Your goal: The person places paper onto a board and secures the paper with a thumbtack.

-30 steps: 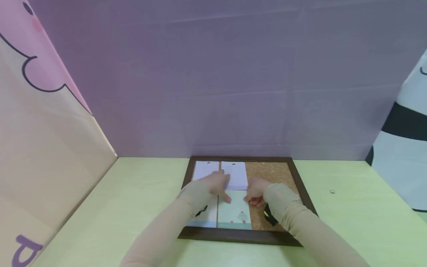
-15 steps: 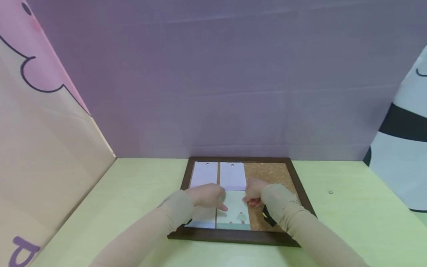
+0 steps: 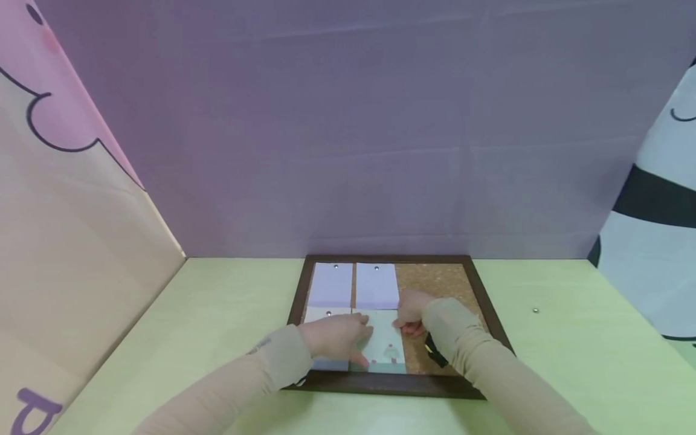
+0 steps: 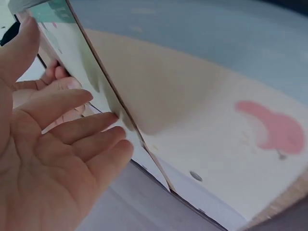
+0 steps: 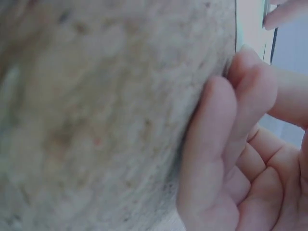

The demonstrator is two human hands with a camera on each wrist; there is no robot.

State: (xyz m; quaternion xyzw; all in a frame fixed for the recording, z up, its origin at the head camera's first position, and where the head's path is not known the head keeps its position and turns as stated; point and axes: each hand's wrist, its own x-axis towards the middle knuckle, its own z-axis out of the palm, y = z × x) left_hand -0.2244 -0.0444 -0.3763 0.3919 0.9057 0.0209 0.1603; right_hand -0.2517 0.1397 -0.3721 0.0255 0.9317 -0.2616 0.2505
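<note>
A cork board (image 3: 435, 275) in a dark brown frame lies on the table. My left hand (image 3: 337, 335) spreads its straight fingers over the left edge of a pale green sheet of paper (image 3: 388, 338) printed with a small plant. Its palm shows large in the left wrist view, beside a sheet with a pink figure (image 4: 281, 127). At the pale green sheet's right edge, near its top corner, my right hand (image 3: 414, 309) pinches the paper with curled fingers. In the right wrist view its fingers (image 5: 207, 154) lie against bare cork (image 5: 96, 106).
Two pale sheets, a left one (image 3: 330, 287) and a right one (image 3: 375, 287), hang under silver tacks along the board's top. Another tack (image 3: 328, 313) fixes the sheet at lower left. A loose tack (image 3: 535, 310) lies on the table right of the board.
My left hand has slid down toward me from the upper sheets, and its fingers have spread over the pale green sheet. The right hand stays at that sheet's right edge.
</note>
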